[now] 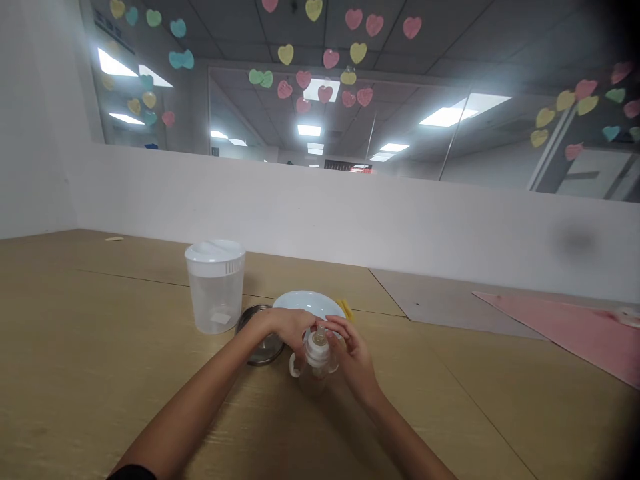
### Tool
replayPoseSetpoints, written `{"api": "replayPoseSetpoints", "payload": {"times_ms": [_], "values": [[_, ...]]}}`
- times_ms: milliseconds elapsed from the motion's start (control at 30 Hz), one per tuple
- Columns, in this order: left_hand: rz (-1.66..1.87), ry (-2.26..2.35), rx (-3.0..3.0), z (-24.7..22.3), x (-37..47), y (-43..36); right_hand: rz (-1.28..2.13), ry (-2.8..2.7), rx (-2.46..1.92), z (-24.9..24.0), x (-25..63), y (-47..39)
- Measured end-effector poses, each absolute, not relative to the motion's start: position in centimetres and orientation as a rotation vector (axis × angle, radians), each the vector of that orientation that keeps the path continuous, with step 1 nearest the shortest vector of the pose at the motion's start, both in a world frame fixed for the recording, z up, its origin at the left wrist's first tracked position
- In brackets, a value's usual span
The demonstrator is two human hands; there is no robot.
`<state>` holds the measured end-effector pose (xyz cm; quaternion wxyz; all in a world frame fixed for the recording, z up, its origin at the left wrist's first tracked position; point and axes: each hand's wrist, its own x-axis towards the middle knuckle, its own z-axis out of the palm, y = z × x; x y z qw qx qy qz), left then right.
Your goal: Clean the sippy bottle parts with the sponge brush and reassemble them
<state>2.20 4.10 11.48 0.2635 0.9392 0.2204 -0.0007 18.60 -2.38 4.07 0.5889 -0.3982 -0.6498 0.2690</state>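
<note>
A clear baby bottle [316, 365] with a white collar, a see-through nipple and side handles stands upright on the table in front of me. My left hand [293, 325] reaches over from the left, its fingers bent and closed on the bottle's top beside the nipple. From the right, my right hand [354, 357] has its thumb and fingers curled around the same top. The fingertips of both hands meet near the nipple, and part of the collar is hidden by them.
Behind my hands lie a white plate [305, 300], a shiny metal bowl [263, 353] and a small yellow thing [345, 309]. A lidded clear plastic bucket [216, 293] stands at left. Grey [450, 307] and pink sheets [575, 327] cover the table's right side, before a white wall [300, 207].
</note>
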Motion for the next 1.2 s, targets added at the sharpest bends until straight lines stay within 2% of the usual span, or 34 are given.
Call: {"api": "replayPoseSetpoints", "payload": {"times_ms": [200, 433, 867, 1033, 1200], "values": [[-0.061, 0.668, 2.546, 11.2, 2.3, 4.4, 0.768, -1.513, -0.893, 4.8, 18.7, -2.4], [-0.078, 0.656, 2.534, 11.0, 2.3, 4.5, 0.731, -1.6, -0.929, 5.1, 19.0, -2.3], [-0.028, 0.608, 2.535, 11.1, 2.3, 4.4, 0.691, -1.269, -1.025, 4.3, 20.5, -0.7], [-0.029, 0.588, 2.542, 10.9, 2.3, 4.6, 0.717, -1.319, -1.007, 4.6, 20.7, -0.9], [-0.036, 0.597, 2.562, 11.4, 2.4, 4.3, 0.385, -1.684, -0.937, 4.5, 20.3, -1.8]]}}
